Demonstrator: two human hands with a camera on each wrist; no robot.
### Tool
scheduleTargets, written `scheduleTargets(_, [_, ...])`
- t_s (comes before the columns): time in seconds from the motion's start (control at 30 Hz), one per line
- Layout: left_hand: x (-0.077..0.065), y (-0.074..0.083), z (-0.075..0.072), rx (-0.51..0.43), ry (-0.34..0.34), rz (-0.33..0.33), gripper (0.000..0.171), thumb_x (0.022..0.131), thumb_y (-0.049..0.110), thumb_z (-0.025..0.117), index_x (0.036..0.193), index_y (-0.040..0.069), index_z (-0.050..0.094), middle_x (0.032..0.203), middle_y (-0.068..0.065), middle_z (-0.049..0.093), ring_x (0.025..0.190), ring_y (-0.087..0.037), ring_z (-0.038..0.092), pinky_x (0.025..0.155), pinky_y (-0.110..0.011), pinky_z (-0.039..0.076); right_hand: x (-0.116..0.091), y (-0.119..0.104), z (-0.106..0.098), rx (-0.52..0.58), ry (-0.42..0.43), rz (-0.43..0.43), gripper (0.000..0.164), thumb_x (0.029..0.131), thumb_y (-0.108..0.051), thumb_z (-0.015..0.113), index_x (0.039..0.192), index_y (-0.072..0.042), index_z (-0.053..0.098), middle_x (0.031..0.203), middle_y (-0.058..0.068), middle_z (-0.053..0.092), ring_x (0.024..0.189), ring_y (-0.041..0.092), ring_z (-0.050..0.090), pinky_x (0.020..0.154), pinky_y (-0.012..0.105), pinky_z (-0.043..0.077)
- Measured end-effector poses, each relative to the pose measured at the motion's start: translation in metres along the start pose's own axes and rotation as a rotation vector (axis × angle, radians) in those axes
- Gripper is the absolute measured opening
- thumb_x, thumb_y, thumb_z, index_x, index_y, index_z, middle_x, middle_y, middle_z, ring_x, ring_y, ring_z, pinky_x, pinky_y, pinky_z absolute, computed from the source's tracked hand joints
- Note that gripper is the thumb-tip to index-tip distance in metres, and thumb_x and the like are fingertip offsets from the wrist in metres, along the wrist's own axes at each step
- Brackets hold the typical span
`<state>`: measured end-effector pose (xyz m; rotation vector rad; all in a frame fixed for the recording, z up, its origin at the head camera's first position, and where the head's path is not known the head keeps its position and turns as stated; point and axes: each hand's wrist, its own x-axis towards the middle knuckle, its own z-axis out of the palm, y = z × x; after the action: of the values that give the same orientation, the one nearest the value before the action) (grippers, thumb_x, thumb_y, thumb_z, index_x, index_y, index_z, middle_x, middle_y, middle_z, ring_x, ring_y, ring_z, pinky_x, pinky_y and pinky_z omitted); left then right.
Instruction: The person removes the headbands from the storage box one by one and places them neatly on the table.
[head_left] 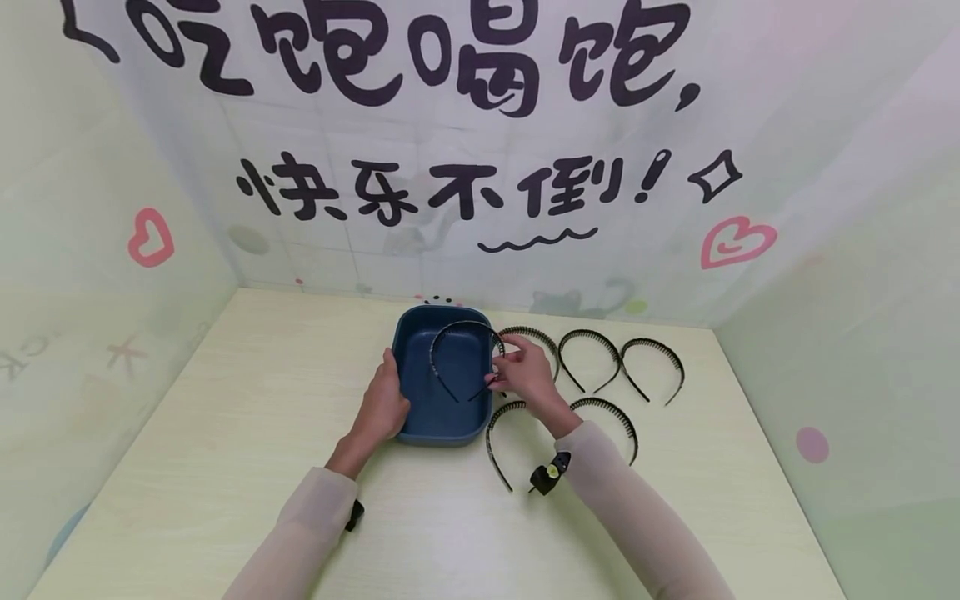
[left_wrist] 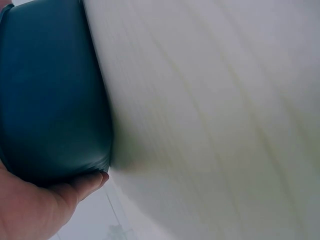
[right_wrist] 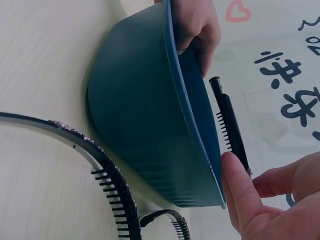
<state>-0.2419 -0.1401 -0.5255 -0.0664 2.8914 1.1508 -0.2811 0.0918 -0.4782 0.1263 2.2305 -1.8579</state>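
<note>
A dark blue plastic basin point(head_left: 438, 423) stands on the table. My left hand point(head_left: 384, 400) grips its left wall; in the right wrist view the fingers of that hand point(right_wrist: 199, 22) reach over the rim to the inside. Over the basin's opening, my right hand point(head_left: 527, 372) pinches a thin black headband point(head_left: 432, 358) by its right side between thumb and fingers. Its ends point toward me, and in the right wrist view small comb teeth show along the held headband point(right_wrist: 232, 122).
Several more black toothed headbands lie right of the basin: a back row with one headband point(head_left: 588, 333) between two others, and a front row with a left headband point(head_left: 491, 442) and a right headband point(head_left: 626, 421), both partly under my right arm. Printed walls point(head_left: 450, 258) enclose the table.
</note>
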Motion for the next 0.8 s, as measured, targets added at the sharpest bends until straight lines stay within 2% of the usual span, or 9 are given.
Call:
scheduleTargets(0.1, [0.000,-0.001,0.000,0.003,0.002,0.000,0.081,0.088,-0.008,0.046,0.154,-0.011,-0.001,0.153,-0.036,0.025,0.136,-0.047,0.038,0.109,-0.055,0.036,-0.002,0.002,-0.006,0.013,0.008,-0.001,0.054,0.097,0.000,0.057,0.149,-0.008,0.044,0.118,0.026,0.061,0.070,0.018,0.072,0.074,0.041,0.060])
scheduleTargets(0.23, [0.000,-0.002,0.001,0.004,-0.001,0.000,0.082,0.088,-0.009,0.047,0.154,-0.012,-0.002,0.153,-0.036,0.025,0.134,-0.048,0.040,0.107,-0.055,0.039,-0.007,0.006,-0.014,0.037,0.020,-0.007,0.054,0.097,0.002,0.056,0.149,-0.006,0.044,0.121,0.030,0.059,0.078,0.029,0.074,0.070,0.037,0.060])
scheduleTargets(0.3, [0.000,-0.002,0.000,0.001,-0.003,-0.002,0.082,0.088,-0.009,0.047,0.154,-0.012,-0.002,0.153,-0.036,0.026,0.133,-0.048,0.041,0.106,-0.055,0.040,-0.009,0.010,-0.018,0.061,0.023,-0.009,0.054,0.097,0.002,0.056,0.149,-0.005,0.043,0.122,0.031,0.058,0.081,0.030,0.074,0.067,0.034,0.060])
scheduleTargets(0.53, [-0.001,-0.003,-0.001,-0.005,-0.004,-0.005,0.083,0.087,-0.009,0.047,0.154,-0.011,-0.002,0.153,-0.036,0.026,0.133,-0.048,0.041,0.105,-0.055,0.041,-0.017,0.019,-0.034,0.141,0.031,0.000,0.056,0.096,0.002,0.057,0.149,-0.004,0.041,0.121,0.032,0.058,0.070,0.015,0.072,0.065,0.029,0.059])
scheduleTargets(0.8, [0.000,-0.003,0.000,-0.003,0.004,0.004,0.082,0.088,-0.008,0.046,0.154,-0.011,-0.002,0.153,-0.035,0.027,0.131,-0.047,0.044,0.103,-0.055,0.042,-0.026,0.030,-0.056,0.182,0.040,0.021,0.054,0.097,0.003,0.056,0.149,-0.006,0.042,0.115,0.023,0.062,0.073,0.016,0.072,0.069,0.030,0.060])
